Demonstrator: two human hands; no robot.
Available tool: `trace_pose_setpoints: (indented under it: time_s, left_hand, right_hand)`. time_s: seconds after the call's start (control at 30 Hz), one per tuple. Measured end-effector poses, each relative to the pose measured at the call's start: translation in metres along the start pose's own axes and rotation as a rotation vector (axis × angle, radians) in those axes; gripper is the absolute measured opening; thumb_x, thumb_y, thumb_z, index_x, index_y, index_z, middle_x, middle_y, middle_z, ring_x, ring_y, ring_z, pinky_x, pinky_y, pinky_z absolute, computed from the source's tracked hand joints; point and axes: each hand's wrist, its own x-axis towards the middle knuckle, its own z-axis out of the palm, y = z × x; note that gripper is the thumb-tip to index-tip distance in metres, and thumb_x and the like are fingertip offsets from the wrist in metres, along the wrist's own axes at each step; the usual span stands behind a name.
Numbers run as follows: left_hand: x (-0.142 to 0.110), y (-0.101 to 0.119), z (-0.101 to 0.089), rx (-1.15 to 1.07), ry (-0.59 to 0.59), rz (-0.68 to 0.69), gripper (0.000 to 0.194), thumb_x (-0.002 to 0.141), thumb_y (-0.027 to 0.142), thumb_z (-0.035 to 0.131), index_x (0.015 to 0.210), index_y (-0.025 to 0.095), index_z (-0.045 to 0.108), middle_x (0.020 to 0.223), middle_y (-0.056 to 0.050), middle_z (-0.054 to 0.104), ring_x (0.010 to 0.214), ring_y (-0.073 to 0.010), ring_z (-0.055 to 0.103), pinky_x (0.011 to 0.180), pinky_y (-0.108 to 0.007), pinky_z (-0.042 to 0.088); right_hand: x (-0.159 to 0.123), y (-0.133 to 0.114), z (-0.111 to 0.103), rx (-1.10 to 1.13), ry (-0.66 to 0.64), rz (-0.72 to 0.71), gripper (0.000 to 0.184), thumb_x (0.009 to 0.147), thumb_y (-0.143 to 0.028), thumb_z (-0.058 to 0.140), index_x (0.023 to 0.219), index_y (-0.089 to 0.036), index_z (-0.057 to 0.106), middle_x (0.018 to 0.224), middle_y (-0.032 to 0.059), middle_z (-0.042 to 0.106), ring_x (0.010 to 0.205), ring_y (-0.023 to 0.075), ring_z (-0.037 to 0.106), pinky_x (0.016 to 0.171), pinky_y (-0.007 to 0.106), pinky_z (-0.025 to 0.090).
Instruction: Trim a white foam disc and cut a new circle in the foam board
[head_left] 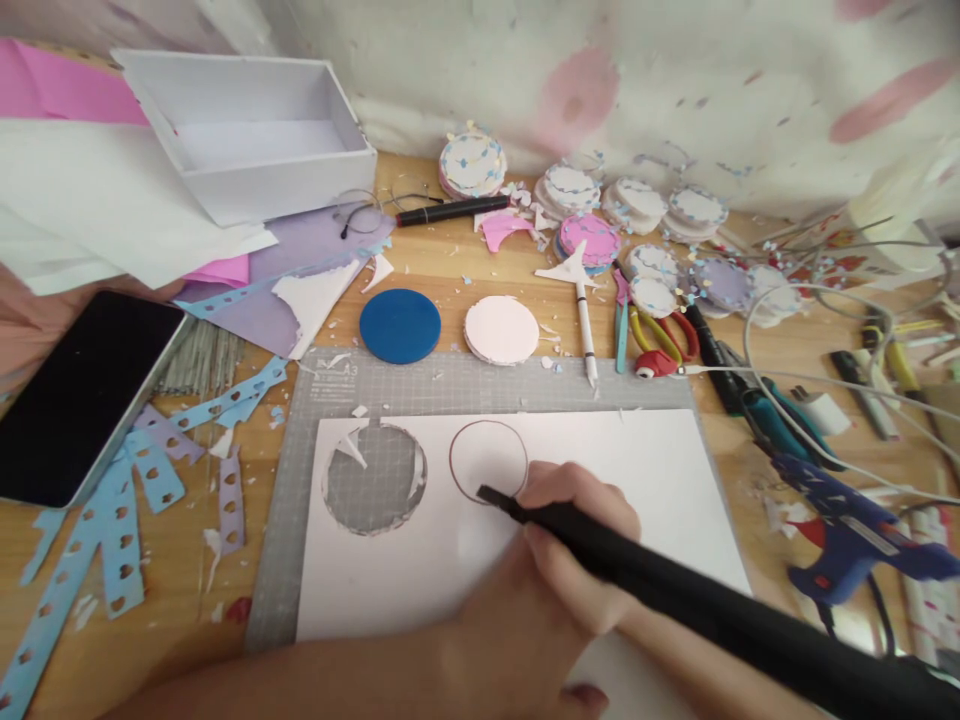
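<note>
My right hand is closed around a long, thick black pen-shaped tool. Its narrow tip touches the lower edge of a dark circle outline on a white sheet. To the left of the outline, the sheet has a round, rough-edged hole showing the grey cutting mat beneath. From the lower left my left forearm crosses the sheet, and my left hand lies against the right one, its fingers mostly hidden. Beyond the sheet lie a blue disc and a white disc.
A phone and blue punched strips lie left, below a white box. Several decorated round pieces line the back. Pliers, a craft knife, a blue glue gun and white cables occupy the right.
</note>
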Motion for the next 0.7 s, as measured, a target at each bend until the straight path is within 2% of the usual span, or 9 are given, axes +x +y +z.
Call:
trace_pose_setpoints:
  time_s: [0.07, 0.1, 0.17, 0.23, 0.4, 0.57, 0.7]
  left_hand:
    - [-0.001, -0.001, -0.001, 0.015, 0.025, 0.073, 0.074, 0.089, 0.053, 0.044, 0.146, 0.008, 0.031, 0.154, -0.017, 0.033, 0.135, -0.0381, 0.033, 0.109, -0.049, 0.03]
    - [-0.002, -0.001, 0.0, 0.008, 0.032, 0.083, 0.074, 0.09, 0.052, 0.042, 0.148, 0.007, 0.028, 0.155, -0.018, 0.03, 0.136, -0.0374, 0.032, 0.11, -0.049, 0.029]
    - [-0.004, -0.002, 0.003, -0.021, 0.021, 0.07, 0.075, 0.092, 0.052, 0.038, 0.15, 0.009, 0.02, 0.157, -0.018, 0.025, 0.138, -0.0364, 0.032, 0.111, -0.051, 0.027]
    - [-0.006, -0.003, 0.006, -0.04, 0.008, 0.049, 0.073, 0.093, 0.051, 0.034, 0.152, 0.01, 0.017, 0.158, -0.017, 0.024, 0.138, -0.0357, 0.032, 0.111, -0.051, 0.026]
    - [-0.006, -0.004, 0.008, -0.059, 0.028, 0.06, 0.071, 0.094, 0.05, 0.031, 0.152, 0.011, 0.018, 0.154, -0.013, 0.034, 0.139, -0.0369, 0.031, 0.109, -0.047, 0.032]
    - [-0.006, -0.003, 0.01, -0.067, 0.026, 0.036, 0.071, 0.093, 0.05, 0.031, 0.152, 0.011, 0.019, 0.154, -0.013, 0.035, 0.138, -0.0375, 0.032, 0.106, -0.048, 0.036]
    - [-0.008, -0.003, 0.012, -0.049, 0.041, 0.021, 0.073, 0.093, 0.052, 0.031, 0.153, 0.014, 0.017, 0.156, -0.011, 0.032, 0.139, -0.0384, 0.031, 0.106, -0.051, 0.035]
  right_hand:
    - [0.004, -0.011, 0.0, -0.041, 0.065, 0.148, 0.023, 0.07, -0.015, 0.053, 0.09, -0.026, 0.055, 0.072, -0.0018, 0.062, 0.057, 0.0153, 0.055, 0.051, 0.026, 0.043]
    - [0.007, -0.015, 0.001, -0.072, 0.053, 0.173, 0.027, 0.071, -0.015, 0.054, 0.095, -0.028, 0.055, 0.075, -0.0027, 0.063, 0.059, 0.0152, 0.057, 0.052, 0.025, 0.044]
    - [0.011, -0.019, 0.004, -0.11, -0.005, 0.165, 0.029, 0.072, -0.016, 0.058, 0.098, -0.029, 0.056, 0.073, -0.0043, 0.063, 0.057, 0.0143, 0.058, 0.05, 0.024, 0.045]
    - [0.013, -0.018, 0.008, -0.112, -0.063, 0.099, 0.026, 0.072, -0.016, 0.06, 0.095, -0.027, 0.056, 0.07, -0.0047, 0.061, 0.053, 0.0131, 0.057, 0.048, 0.022, 0.045]
    - [0.013, -0.012, 0.013, -0.12, -0.052, 0.023, 0.024, 0.072, -0.013, 0.059, 0.091, -0.026, 0.056, 0.066, -0.0057, 0.061, 0.051, 0.0126, 0.057, 0.048, 0.021, 0.046]
    - [0.013, -0.018, 0.013, -0.136, -0.084, 0.044, 0.022, 0.07, -0.012, 0.058, 0.087, -0.026, 0.055, 0.061, -0.0063, 0.055, 0.047, 0.011, 0.052, 0.045, 0.02, 0.043]
    - [0.01, -0.022, 0.016, -0.205, -0.091, 0.164, 0.022, 0.069, -0.015, 0.059, 0.088, -0.027, 0.057, 0.061, -0.0058, 0.053, 0.043, 0.0104, 0.047, 0.039, 0.021, 0.035]
